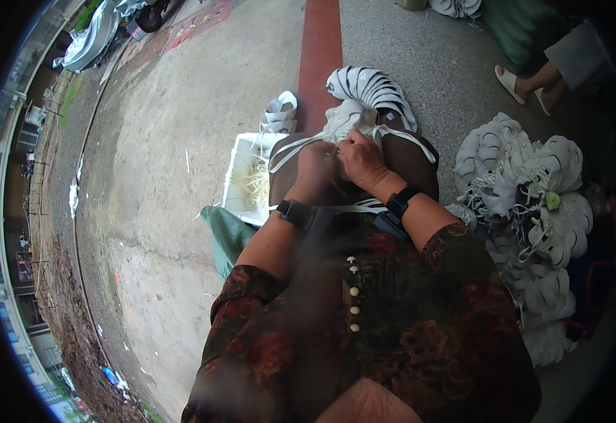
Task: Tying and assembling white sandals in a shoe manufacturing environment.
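Both of my hands meet over my lap, fingertips close together at the near edge of a white cup-shaped piece [351,118] with long white straps [292,151]. My left hand [317,169] is closed and slightly blurred; what its fingers pinch is hidden. My right hand [361,158] is closed too, its bent fingers gripping the near edge of the white piece. Just beyond lies a curved row of nested white pieces [371,86], fanned out across my right knee. Some straps hang over my brown trouser legs [412,156].
Left of my lap stands a white foam box [237,169] with pale strips inside. Stacked white cups [280,113] sit behind it; green cloth [223,236] lies nearer. Large bundles of white pieces [519,169] are piled at right. A person's sandaled feet [526,86] show far right.
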`<state>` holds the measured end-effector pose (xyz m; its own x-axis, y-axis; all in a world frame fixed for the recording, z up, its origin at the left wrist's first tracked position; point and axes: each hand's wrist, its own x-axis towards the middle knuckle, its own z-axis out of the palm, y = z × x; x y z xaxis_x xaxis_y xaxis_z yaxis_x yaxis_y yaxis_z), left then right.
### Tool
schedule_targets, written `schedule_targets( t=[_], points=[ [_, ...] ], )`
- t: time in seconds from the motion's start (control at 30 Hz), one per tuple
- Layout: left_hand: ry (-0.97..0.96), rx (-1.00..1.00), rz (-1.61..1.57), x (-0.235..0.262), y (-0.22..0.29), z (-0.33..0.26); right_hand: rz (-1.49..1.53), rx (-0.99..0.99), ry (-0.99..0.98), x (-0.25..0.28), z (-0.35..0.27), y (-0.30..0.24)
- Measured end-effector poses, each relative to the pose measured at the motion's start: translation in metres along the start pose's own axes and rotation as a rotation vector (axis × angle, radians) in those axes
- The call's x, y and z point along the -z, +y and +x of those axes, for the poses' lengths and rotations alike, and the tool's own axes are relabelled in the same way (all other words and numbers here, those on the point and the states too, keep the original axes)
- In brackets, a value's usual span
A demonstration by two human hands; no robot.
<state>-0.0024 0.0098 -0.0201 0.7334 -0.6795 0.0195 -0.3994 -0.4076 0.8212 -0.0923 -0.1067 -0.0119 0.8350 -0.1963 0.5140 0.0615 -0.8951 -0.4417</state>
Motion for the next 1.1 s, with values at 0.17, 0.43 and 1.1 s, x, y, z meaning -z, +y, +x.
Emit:
schedule_targets(
  t=[0.17, 0.43, 1.1],
  points=[
    [-0.072, 0.023, -0.131, 0.007, 0.001, -0.002, -0.132, 0.093, -0.026, -0.006, 0.002, 0.0],
    [0.077, -0.147, -0.168, 0.007, 0.011, -0.011, -0.232, -0.028, -0.005, 0.074, -0.028, 0.035],
    [-0.155, -0.301, 0.044, -0.011, 0.036, 0.003, 0.072, -0.149, -0.026, 0.065, -0.022, 0.016]
  ],
)
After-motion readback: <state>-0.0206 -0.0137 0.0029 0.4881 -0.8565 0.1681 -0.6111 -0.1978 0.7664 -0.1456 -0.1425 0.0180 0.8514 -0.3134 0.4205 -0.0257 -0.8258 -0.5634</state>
